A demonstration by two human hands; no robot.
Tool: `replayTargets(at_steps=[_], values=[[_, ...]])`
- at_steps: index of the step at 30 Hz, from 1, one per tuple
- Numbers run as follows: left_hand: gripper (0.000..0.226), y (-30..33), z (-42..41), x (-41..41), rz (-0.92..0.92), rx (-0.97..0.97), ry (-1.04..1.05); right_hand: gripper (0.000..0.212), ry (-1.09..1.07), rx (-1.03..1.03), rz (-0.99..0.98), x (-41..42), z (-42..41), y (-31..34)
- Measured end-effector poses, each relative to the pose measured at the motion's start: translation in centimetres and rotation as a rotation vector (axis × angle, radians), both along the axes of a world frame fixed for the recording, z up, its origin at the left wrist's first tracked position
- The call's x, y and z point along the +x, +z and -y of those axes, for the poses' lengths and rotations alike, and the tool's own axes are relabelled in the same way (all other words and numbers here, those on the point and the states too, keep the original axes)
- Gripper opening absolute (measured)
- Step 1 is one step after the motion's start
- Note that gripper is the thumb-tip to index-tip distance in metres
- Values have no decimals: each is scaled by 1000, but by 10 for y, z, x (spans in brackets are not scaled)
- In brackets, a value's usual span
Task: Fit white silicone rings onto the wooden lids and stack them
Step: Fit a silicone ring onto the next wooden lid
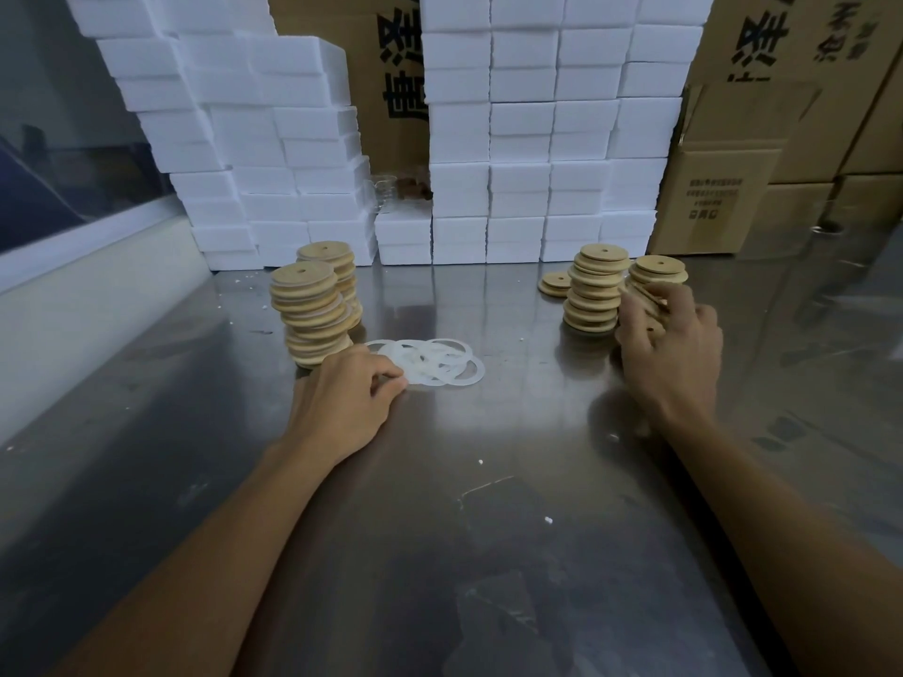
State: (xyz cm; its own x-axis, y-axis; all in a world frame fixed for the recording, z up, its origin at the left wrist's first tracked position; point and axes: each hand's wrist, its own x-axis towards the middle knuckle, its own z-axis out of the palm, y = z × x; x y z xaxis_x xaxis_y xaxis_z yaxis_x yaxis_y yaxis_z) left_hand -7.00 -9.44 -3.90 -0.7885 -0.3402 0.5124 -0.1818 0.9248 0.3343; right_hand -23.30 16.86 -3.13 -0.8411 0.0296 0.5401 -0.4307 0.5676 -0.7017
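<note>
Both hands reaching at once: one for a ring, one for a lid.

The left hand [349, 398] pinches at the near edge of the white silicone rings [430, 361] lying overlapped mid-table; the right hand [669, 342] curls its fingers round lids in the far-right stack [652, 290]. The leaning left stack [312, 317] stands just beside the left wrist, so a nudge could topple it, and tangled rings may lift together.
</note>
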Motion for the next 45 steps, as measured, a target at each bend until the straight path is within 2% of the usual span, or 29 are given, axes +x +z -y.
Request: replayTargets(at_steps=[4,6,11,14,18,19,23,25,28,30,33,37,41,45], values=[[13,2,-2,1,3,-9,-12,23,153,-89,-141,8,7,2],[10,3,-3,1,5,-25,4,20,188,-130,-140,13,11,2],[35,7,-4,4,34,24,79,19,260,-285,-22,22,14,3],[32,10,-3,5,34,46,91,19,341,-478,89,26,16,5],[26,10,-3,6,-2,2,105,8,393,-742,279,28,21,7],[24,9,-2,6,-21,-7,101,11,409,-797,334,28,22,8],[17,12,-5,6,-195,-11,-7,45,497,-935,498,31,28,8],[24,16,-12,3,-313,193,-100,46,536,-912,521,32,31,8],[36,26,-25,0,-431,687,-177,32,533,-772,518,37,33,7],[35,32,-31,-1,-415,940,-220,21,552,-656,481,42,34,8],[27,34,-40,-1,-370,1169,-309,28,625,-450,406,55,37,10],[19,30,-51,-4,-355,1213,-334,37,731,-278,367,72,47,11],[15,27,-56,-7,-335,1143,-276,19,743,-250,262,76,54,7],[12,28,-58,-6,-339,1193,-306,10,778,-317,263,76,55,5]])
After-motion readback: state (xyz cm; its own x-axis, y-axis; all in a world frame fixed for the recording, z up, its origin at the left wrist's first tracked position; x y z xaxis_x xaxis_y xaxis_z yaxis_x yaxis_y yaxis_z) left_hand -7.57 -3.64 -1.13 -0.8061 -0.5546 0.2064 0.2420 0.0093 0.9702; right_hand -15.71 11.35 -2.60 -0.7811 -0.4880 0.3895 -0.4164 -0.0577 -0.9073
